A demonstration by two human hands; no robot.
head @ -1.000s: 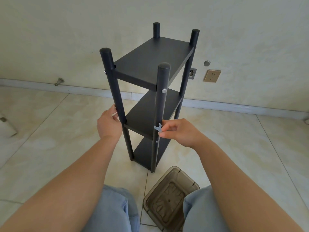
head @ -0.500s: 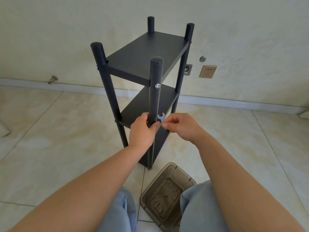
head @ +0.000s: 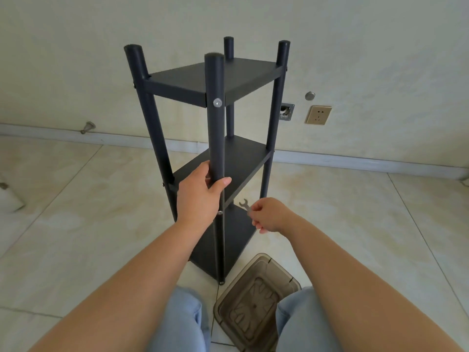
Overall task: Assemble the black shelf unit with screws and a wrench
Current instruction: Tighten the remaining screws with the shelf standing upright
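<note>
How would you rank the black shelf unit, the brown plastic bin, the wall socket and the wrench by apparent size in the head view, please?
1. black shelf unit
2. brown plastic bin, partly hidden by the knees
3. wall socket
4. wrench, partly hidden inside the right hand

The socket lies farther away, so only the apparent order holds.

This looks like a room in a home, sparsely furnished. The floor [head: 76, 224] is laid with large glossy beige tiles, and a pale baseboard [head: 355, 162] runs along the foot of a plain cream wall [head: 380, 47]. Low on that wall sit a gold socket [head: 318, 115], a small metal plate [head: 286, 111] and a round metal stud [head: 310, 95]. A door stopper [head: 87, 127] juts out near the baseboard. A brown plastic bin [head: 256, 306] rests on the tiles.
</note>
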